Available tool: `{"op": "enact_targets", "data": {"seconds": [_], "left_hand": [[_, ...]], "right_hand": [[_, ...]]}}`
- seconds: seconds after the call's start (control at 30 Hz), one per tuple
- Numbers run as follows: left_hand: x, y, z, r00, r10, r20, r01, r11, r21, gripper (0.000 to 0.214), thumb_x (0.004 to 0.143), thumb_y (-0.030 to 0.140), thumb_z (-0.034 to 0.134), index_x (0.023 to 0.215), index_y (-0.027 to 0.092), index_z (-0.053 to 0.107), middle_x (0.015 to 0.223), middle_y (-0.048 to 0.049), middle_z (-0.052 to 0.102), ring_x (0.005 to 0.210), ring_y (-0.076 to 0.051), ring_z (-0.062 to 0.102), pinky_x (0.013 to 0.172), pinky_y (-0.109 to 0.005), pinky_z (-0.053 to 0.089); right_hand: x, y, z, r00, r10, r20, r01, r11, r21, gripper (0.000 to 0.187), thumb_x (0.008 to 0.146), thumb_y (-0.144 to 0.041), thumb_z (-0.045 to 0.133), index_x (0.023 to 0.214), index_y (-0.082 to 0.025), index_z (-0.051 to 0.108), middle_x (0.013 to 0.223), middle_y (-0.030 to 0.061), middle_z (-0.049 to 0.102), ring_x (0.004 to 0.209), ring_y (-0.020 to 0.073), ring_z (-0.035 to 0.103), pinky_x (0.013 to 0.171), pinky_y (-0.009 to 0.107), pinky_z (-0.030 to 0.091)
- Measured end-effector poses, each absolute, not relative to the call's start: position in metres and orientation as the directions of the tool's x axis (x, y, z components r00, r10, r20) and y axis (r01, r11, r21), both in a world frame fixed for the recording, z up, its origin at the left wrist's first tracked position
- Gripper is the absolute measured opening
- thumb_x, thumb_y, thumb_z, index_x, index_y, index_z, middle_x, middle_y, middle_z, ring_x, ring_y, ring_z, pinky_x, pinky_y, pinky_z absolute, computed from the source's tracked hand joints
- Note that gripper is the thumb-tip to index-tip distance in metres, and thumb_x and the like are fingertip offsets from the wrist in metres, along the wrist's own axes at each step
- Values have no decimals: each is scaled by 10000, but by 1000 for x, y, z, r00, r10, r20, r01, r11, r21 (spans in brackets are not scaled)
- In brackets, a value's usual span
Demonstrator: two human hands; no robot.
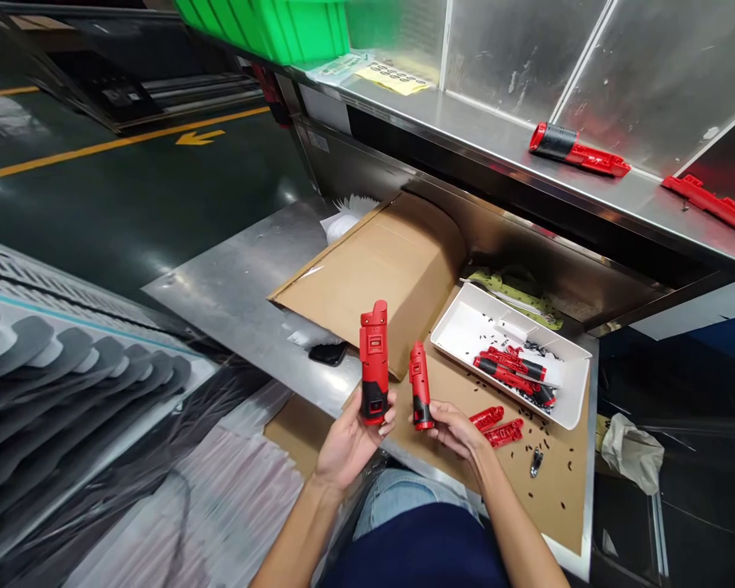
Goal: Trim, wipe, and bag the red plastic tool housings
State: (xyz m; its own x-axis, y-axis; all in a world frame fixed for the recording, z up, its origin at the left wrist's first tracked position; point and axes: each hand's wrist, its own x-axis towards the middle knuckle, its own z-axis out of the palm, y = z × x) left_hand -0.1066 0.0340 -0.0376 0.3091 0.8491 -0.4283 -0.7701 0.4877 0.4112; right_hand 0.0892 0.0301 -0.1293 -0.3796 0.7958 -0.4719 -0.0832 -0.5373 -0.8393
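My left hand (356, 437) is closed round the black lower end of a red plastic housing (374, 351), which stands upright in front of me. To its right, my right hand (456, 429) grips a second, slimmer-looking red-and-black housing (420, 388) by its base. The two housings are held apart, side by side. Just beyond my right hand, red half shells (503, 432) lie on the cardboard-covered part of the bench. A white tray (450, 331) behind them holds several red-and-black housings and small black pieces.
Small black bits and a nail clipper (536, 462) lie on the cardboard (557, 510). A large cardboard sheet (367, 273) covers the bench's middle, near a black phone (328, 353). On the shelf above are a green bin (269, 28) and red housings (579, 151). Grey parts (67, 359) fill a rack at left.
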Motion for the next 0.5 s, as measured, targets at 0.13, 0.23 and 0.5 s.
{"op": "enact_targets", "data": {"seconds": [0.13, 0.23, 0.5], "left_hand": [[-109, 32, -38, 316, 868, -383, -782, 467, 412, 271, 846, 410, 719, 956, 162, 708, 785, -46, 652, 579, -101, 537, 567, -210, 488], [-107, 33, -41, 283, 869, -405, -790, 451, 415, 287, 884, 426, 670, 972, 154, 702, 745, -40, 637, 630, -120, 581, 602, -216, 520], [-88, 32, -45, 313, 805, -504, -668, 564, 485, 456, 929, 447, 601, 1321, 218, 556, 752, -26, 651, 601, -117, 609, 558, -202, 506]], "right_hand": [[94, 26, -130, -435, 775, -457, -158, -566, -809, 654, 690, -757, 644, 982, -173, 657, 848, 74, 687, 741, 157, 594, 618, 256, 442], [91, 28, -136, -389, 798, -461, -132, -543, -829, 600, 769, -715, 610, 1009, -165, 645, 859, 56, 679, 740, 144, 605, 619, 259, 462], [88, 37, -114, 66, 939, -337, 203, -343, -917, 407, 841, -504, 632, 1071, -169, 650, 898, 75, 696, 819, 209, 643, 756, 369, 528]]}}
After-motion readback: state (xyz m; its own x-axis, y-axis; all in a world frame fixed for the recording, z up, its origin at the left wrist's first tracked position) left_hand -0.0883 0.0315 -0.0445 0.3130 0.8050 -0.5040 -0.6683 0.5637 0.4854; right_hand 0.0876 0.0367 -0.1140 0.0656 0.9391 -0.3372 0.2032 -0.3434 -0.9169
